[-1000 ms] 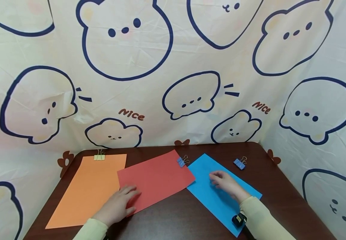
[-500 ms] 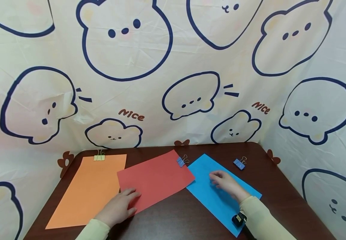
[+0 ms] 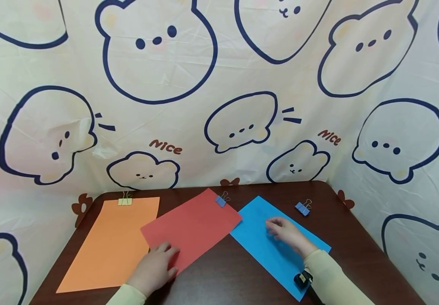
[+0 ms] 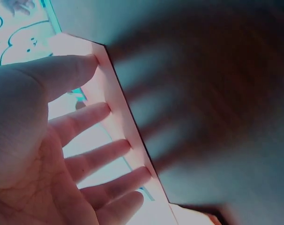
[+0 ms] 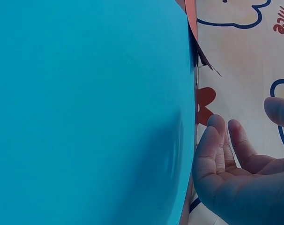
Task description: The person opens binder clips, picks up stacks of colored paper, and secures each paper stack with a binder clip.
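My left hand rests its spread fingertips on the lower left part of a red sheet of paper. In the left wrist view the fingers are nearly straight against the sheet. A blue binder clip grips the red sheet's upper right edge. My right hand hovers over a blue sheet of paper, its fingers loosely curled around nothing. The right wrist view shows that hand apart from the blue sheet. The red sheet's right corner lies over the blue sheet's left edge.
An orange sheet of paper lies at the left, with a yellow binder clip on its top edge. Another blue binder clip lies loose on the dark brown table at the back right. A patterned cloth hangs behind.
My left hand has shifted slightly right and turned the red sheet, which has slid left with its clip, its right end swinging away from me. The right hand has stayed in place.
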A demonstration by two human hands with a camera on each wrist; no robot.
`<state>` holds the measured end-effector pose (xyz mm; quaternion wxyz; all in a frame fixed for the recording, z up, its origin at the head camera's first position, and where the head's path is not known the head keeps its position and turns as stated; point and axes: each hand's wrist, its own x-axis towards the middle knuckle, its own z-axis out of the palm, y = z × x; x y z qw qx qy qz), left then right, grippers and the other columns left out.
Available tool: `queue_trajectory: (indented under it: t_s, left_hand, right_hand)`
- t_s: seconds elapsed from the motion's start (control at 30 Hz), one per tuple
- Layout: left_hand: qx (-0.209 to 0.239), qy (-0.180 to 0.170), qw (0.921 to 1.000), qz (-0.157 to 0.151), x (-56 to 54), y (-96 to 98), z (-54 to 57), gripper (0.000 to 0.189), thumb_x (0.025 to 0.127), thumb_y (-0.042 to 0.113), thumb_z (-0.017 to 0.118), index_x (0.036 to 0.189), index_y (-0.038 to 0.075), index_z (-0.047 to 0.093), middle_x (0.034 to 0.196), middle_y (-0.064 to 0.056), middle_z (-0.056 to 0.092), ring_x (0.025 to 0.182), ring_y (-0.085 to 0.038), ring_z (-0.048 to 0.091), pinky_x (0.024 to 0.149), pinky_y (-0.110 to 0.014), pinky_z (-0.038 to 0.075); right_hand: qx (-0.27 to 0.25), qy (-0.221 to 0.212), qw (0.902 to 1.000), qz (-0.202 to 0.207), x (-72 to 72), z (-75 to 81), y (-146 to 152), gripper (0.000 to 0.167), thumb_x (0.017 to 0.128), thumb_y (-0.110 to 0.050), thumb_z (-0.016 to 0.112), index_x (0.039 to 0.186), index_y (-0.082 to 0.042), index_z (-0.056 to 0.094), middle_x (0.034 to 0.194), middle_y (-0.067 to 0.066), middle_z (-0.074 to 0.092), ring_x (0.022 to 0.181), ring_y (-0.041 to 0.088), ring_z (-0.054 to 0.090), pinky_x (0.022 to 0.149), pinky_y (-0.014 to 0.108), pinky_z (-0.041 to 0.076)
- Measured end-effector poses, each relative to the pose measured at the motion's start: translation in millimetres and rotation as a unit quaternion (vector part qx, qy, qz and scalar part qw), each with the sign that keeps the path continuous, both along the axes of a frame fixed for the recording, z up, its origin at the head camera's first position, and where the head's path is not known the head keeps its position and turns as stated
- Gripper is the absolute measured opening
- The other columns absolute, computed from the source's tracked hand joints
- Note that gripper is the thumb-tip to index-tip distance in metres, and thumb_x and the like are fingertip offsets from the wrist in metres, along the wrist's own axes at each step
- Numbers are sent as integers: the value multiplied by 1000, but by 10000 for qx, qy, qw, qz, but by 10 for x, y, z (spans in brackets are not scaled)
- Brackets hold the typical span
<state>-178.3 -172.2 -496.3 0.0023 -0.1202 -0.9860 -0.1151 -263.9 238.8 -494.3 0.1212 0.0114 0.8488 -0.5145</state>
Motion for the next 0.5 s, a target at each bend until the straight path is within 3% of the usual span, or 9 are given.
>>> queue_trajectory:
  t_s: [0.2, 0.5]
  left_hand:
    - [-261, 249, 9993, 94, 79, 131, -16, 47, 79, 32, 88, 117, 10, 70, 100, -10, 60, 84, -30, 59, 74, -51, 56]
    - [-282, 276, 9988, 306, 137, 273, -37, 47, 78, 36, 88, 110, 8, 67, 92, -14, 55, 75, -31, 54, 62, -50, 53]
  right_hand:
    - [-23, 20, 10000, 5, 3, 16, 10, 53, 105, -42, 57, 140, -1, 56, 132, 15, 65, 115, 27, 66, 99, 47, 55]
    - [-80, 45, 9999, 62, 5, 24, 24, 53, 106, -41, 56, 140, -1, 56, 133, 15, 65, 115, 26, 66, 99, 48, 54]
